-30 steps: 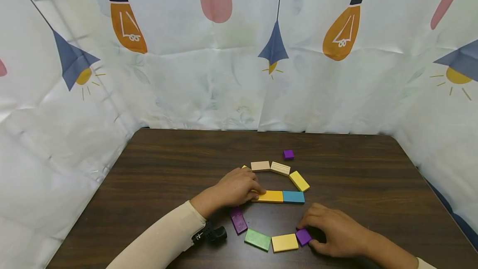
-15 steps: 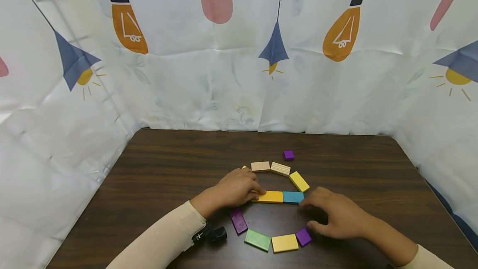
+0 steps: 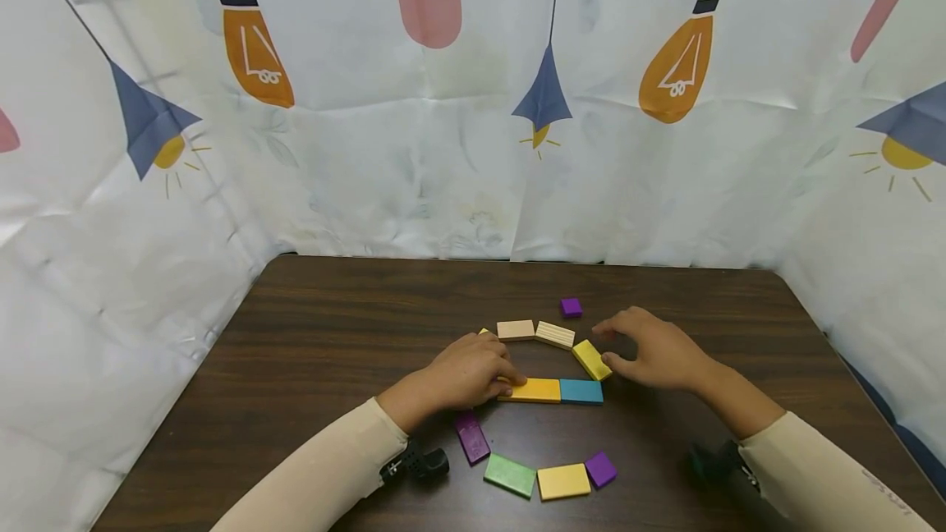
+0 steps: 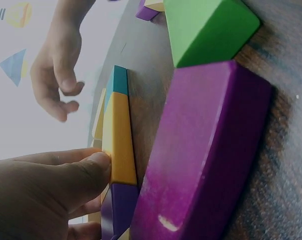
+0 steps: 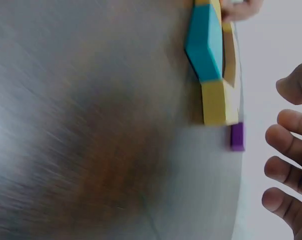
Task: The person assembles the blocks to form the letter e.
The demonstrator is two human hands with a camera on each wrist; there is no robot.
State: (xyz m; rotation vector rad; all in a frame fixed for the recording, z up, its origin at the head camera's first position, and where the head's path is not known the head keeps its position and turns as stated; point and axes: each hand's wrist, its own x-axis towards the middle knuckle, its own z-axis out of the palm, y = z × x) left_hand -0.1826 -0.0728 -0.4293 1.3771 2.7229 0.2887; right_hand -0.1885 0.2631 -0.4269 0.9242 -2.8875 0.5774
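My left hand [image 3: 461, 369] rests its thumb and index fingertip on the orange block [image 3: 539, 389], close to a purple block [image 4: 123, 205] at that block's end. A blue block [image 3: 580, 391] continues this straight row. My right hand [image 3: 658, 351] hovers with loosely bent, parted fingers beside the slanted yellow block [image 3: 590, 359], its thumb near that block's edge. Nothing lies between its fingers in the right wrist view. Farther back, a small purple block [image 3: 571, 307] sits alone. Two pale wooden blocks [image 3: 515, 330] curve along behind the row, partly hidden at the left by my left hand.
Nearer me, a purple block [image 3: 472, 437], a green block [image 3: 510, 475], a light yellow block [image 3: 564, 482] and a small purple block [image 3: 601, 469] form a lower curve. The brown table [image 3: 355, 294] ends at a white printed cloth [image 3: 414, 171].
My right hand has let go of the small purple block in the lower curve and moved away from me, past the blue block, to the slanted yellow block. The left hand stays in place.
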